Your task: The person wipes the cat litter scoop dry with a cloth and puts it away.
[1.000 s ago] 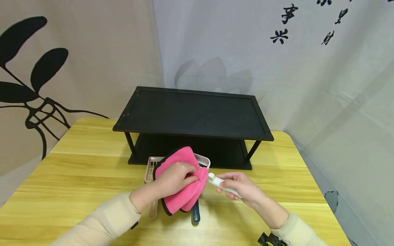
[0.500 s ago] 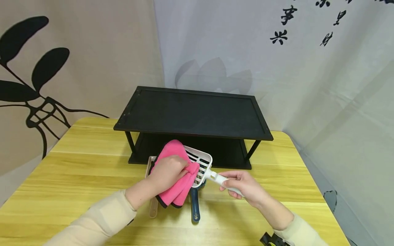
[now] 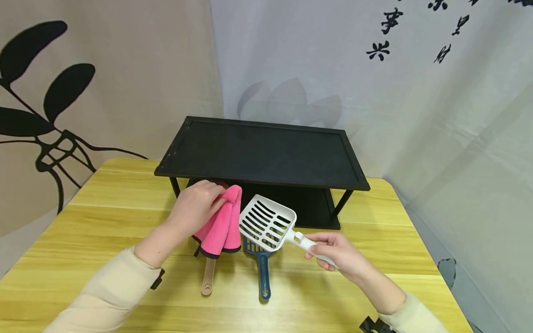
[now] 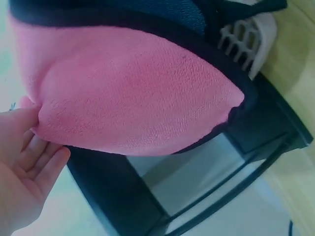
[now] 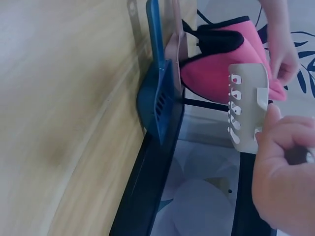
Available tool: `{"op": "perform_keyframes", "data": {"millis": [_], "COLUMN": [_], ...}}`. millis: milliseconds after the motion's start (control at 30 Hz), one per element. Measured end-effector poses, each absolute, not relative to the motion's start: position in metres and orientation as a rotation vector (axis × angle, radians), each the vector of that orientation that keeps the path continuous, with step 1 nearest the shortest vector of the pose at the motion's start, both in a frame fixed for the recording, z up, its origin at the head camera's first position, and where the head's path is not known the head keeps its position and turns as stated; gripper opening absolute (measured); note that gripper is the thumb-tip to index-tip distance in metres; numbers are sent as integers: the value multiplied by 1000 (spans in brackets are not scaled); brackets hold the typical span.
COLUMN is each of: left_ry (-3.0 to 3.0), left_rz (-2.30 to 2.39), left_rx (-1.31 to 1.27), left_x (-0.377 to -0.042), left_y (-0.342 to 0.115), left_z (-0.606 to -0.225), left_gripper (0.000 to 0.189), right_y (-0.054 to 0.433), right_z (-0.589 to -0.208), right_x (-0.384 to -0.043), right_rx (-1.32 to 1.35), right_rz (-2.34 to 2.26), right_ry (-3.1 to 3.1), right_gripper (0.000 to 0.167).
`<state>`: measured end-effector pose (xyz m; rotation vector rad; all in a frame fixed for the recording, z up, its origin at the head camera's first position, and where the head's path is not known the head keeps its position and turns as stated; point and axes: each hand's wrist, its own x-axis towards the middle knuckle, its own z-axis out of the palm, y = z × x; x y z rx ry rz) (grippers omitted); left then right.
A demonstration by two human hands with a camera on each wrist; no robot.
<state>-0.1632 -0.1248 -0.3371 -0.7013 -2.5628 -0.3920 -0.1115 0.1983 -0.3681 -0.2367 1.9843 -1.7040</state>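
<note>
On the yellow wood-grain bench (image 3: 333, 300), the dark-blue slotted plastic scoop (image 3: 263, 267) lies beside the beige-handled scoop (image 3: 207, 277), both handles pointing toward the person. Above them, the right hand (image 3: 336, 253) is closed around the handle of the white slotted plastic scoop (image 3: 288, 233), and the left hand (image 3: 196, 203) pinches the pink black-edged cloth (image 3: 223, 224), which hangs over the beige-handled scoop. Farther back stands the black two-tier rack (image 3: 266, 155), before the pale printed fabric backdrop (image 3: 166, 83).

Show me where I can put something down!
Bare: the top of the black rack, and the wooden table right of the right hand and left of the left hand. Crowded: in front of the rack, where pink cloth, white scoop, blue scoop and beige scoop bunch.
</note>
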Motion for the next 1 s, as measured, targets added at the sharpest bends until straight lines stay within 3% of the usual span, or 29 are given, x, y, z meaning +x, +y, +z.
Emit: {"op": "perform_keyframes", "data": {"millis": [400, 1000], "left_ry": [-2565, -2591], "left_rz": [-396, -357], "left_rx": [-1025, -796], "left_x": [-152, -160], "left_y": [-69, -74], "left_z": [-352, -364], "left_gripper": [12, 13], "right_y": [167, 160], "right_z": [-375, -368], "right_x": [-114, -112], "right_rx": [-253, -342], "right_rz": [-1588, -1524], "right_ry": [2044, 2164], "right_gripper": [41, 40]}}
